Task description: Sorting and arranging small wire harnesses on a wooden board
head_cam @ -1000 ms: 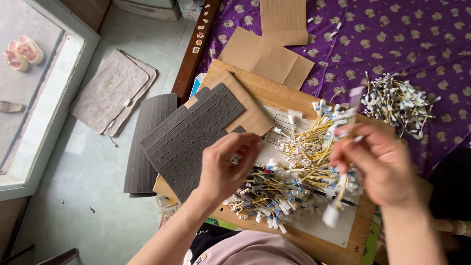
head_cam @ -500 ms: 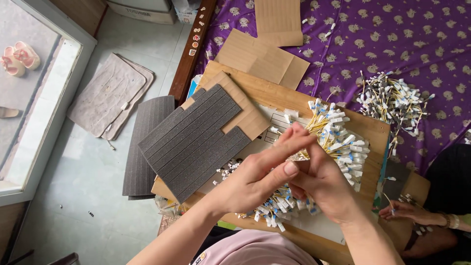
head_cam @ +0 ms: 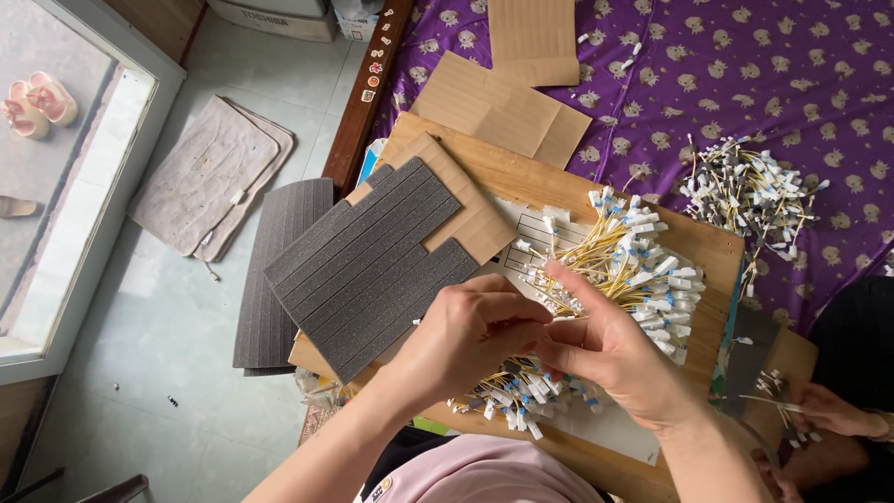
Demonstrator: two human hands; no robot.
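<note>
Wooden board (head_cam: 708, 244) edges are crowded by foam sheet (head_cam: 372, 265); yellow wires (head_cam: 624, 265) are pinched by both hands, left hand (head_cam: 466, 335) and right hand (head_cam: 610, 349).

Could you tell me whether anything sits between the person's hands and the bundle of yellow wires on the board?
Nothing visible does: the left hand and right hand already touch the yellow wires, meeting over them.
</note>
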